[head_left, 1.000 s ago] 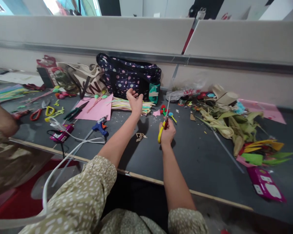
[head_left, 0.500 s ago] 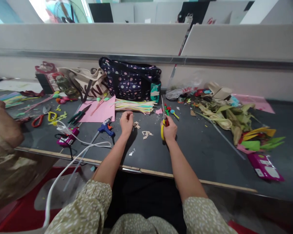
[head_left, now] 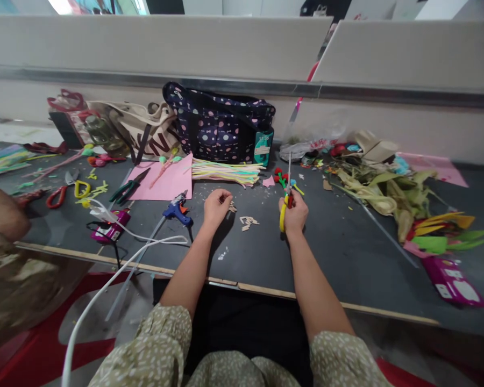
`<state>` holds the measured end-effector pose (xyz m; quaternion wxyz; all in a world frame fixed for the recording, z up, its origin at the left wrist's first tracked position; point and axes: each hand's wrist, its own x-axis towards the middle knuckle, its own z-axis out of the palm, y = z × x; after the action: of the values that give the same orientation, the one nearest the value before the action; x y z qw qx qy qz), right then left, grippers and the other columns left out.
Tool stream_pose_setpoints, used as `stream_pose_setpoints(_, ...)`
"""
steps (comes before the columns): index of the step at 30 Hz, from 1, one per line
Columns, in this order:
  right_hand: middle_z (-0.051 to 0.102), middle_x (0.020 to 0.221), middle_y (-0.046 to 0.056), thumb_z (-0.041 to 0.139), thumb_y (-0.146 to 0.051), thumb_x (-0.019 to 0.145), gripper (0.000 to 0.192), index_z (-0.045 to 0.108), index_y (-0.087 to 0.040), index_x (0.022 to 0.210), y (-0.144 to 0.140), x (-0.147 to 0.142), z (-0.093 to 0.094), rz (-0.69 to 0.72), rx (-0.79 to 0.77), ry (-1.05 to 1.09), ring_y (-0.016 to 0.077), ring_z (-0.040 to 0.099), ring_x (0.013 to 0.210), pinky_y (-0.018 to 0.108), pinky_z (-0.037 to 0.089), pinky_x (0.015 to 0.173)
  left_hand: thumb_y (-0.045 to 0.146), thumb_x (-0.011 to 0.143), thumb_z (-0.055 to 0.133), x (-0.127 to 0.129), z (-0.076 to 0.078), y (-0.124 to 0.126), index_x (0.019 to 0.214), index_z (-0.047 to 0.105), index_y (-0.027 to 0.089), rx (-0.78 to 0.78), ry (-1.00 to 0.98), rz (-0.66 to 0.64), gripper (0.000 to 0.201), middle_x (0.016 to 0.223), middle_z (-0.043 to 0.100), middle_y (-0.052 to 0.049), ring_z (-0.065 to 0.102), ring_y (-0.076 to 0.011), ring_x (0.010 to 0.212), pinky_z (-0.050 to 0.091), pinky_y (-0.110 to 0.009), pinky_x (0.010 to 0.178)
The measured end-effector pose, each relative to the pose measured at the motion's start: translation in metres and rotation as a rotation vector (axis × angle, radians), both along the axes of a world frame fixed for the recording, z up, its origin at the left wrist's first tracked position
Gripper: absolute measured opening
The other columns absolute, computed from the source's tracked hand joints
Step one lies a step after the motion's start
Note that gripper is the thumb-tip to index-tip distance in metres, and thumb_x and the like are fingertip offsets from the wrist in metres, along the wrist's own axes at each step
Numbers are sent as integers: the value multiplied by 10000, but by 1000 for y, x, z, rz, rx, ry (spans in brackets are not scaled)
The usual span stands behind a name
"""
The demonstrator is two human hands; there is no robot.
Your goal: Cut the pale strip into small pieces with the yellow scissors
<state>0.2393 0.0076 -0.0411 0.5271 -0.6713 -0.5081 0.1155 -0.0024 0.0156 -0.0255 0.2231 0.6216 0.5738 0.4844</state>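
Observation:
My left hand (head_left: 218,208) hovers low over the dark table, thumb and fingers pinched together. What lies in the pinch, if anything, is too small to make out. Just past its fingertips is a small heap of beige bits (head_left: 233,207), partly covered by the hand. A second scatter of short beige pieces (head_left: 249,222) lies between my hands. My right hand (head_left: 296,213) grips a pair of scissors (head_left: 283,216) by the yellow and red handles, blades pointing away from me. Behind the blades are red, green and blue fuzzy craft pieces (head_left: 281,176).
Pipe cleaners (head_left: 226,172) lie before a dotted bag (head_left: 218,131) and phone (head_left: 262,149). To the left are a pink sheet (head_left: 161,180), blue glue gun (head_left: 178,209), pliers (head_left: 129,186), white cable (head_left: 105,282) and another person's arm (head_left: 2,209). Dried husks (head_left: 379,193) lie right.
My view has tipped slightly down and to the left. My left hand's pinched fingers have turned rightward over the small heap. My right hand has moved a little right with the scissors.

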Motion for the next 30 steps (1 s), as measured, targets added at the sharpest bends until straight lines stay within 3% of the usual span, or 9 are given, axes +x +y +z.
stream_pose_setpoints(9,702,846,48,569,-369,723,458,678,-194,1132,-1,-2,1,-15,-19,0,171,603,698,319,466,702,234,779,584,-4,4,-3,799,654,184,-78,45,-115,87,768,651,-3,556,-127,682,418,-253,669)
stream_pose_setpoints(14,706,911,51,571,-388,733,465,666,-202,1148,0,0,-1,0,-5,-9,167,614,731,321,475,731,330,754,663,-8,14,-11,782,675,184,-247,144,-468,149,740,656,1,549,-134,665,396,-258,633)
stream_pose_setpoints(19,706,932,44,569,-390,749,461,656,-205,1162,0,2,-3,-2,-10,-14,160,617,742,309,472,732,399,700,750,-3,17,-17,824,684,213,-100,388,-712,233,860,651,-16,554,-194,924,403,-300,823)
stream_pose_setpoints(23,706,928,45,574,-388,747,456,658,-211,1159,-1,1,-1,9,-3,-6,163,616,746,306,472,727,417,668,780,2,12,-16,853,659,209,-95,571,-726,303,903,631,-27,519,-216,941,391,-318,818)
stream_pose_setpoints(30,710,888,60,572,-359,727,459,674,-193,1143,-4,-4,4,-7,-30,-3,170,605,707,320,468,708,426,727,728,8,13,-20,806,654,198,-99,742,-707,253,833,616,-38,516,-217,882,364,-313,739)
